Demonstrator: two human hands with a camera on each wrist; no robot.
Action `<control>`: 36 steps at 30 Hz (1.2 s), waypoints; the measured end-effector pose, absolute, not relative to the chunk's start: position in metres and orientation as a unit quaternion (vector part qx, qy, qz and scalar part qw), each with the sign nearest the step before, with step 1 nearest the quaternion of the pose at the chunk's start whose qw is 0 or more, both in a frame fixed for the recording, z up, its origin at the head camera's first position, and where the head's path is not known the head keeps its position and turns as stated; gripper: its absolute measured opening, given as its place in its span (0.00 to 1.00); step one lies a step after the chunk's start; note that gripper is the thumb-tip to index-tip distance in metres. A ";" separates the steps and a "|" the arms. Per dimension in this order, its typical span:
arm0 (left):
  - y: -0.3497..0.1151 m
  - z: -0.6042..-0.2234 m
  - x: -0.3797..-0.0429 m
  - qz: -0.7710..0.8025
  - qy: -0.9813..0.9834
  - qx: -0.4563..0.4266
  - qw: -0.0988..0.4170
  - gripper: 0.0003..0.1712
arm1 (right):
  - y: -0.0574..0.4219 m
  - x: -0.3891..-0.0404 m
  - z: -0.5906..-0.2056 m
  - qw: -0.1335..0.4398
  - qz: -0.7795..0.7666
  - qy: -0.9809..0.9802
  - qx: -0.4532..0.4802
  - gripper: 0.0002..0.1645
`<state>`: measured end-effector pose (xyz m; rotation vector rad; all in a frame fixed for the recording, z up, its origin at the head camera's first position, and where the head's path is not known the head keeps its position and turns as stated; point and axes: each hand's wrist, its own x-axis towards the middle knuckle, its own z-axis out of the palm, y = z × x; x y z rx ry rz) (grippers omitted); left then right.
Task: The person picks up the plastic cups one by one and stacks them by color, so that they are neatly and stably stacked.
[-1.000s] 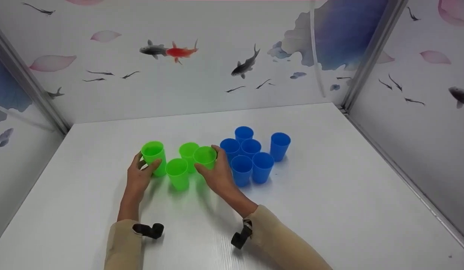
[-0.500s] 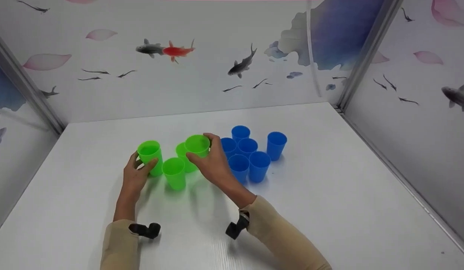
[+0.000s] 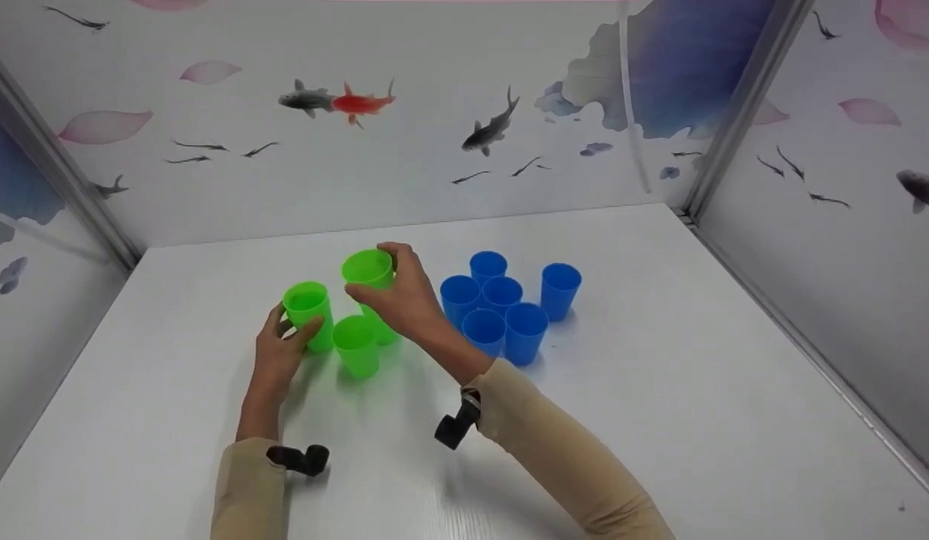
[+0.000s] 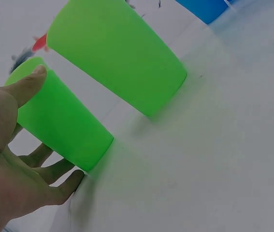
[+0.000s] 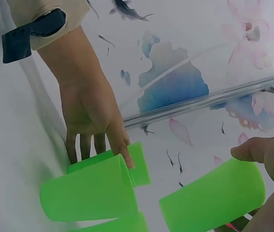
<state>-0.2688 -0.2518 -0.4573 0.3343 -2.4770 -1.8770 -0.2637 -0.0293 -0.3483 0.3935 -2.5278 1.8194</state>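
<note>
My left hand point(image 3: 278, 352) grips a green plastic cup point(image 4: 62, 125) standing upright on the table, thumb on the near side and fingers round the back. My right hand point(image 3: 404, 296) holds a second green cup point(image 3: 367, 270) by its upper part, raised off the table. In the head view, the raised cup partly covers a green cup point(image 3: 385, 330) standing behind it. Nearer to me is another upright green cup point(image 3: 356, 346), between the two hands. In the right wrist view, the held cup point(image 5: 214, 195) hangs apart from the others.
Several blue cups point(image 3: 484, 330) stand close together right of my right hand. One blue cup point(image 3: 561, 292) sits a little apart at their right. The white table point(image 3: 696, 390) is walled in by panels point(image 3: 404, 172) with painted fish and petals.
My right hand has lifted its green cup and carried it left and away from me, over the cup behind. The left hand stays on its cup; the other cups have not moved.
</note>
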 end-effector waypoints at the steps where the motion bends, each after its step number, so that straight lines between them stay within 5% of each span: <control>1: -0.252 -0.458 -0.269 -0.602 -0.791 0.107 0.008 0.55 | -0.031 -0.265 -0.347 -0.001 0.579 -0.806 0.125 0.44; 18: -0.245 -0.462 -0.272 -0.600 -0.792 0.114 0.008 0.56 | -0.063 -0.274 -0.334 0.037 0.530 -0.833 0.157 0.40; 36: -0.250 -0.457 -0.271 -0.590 -0.799 0.119 0.004 0.59 | -0.081 -0.293 -0.340 -0.060 0.575 -0.792 0.199 0.42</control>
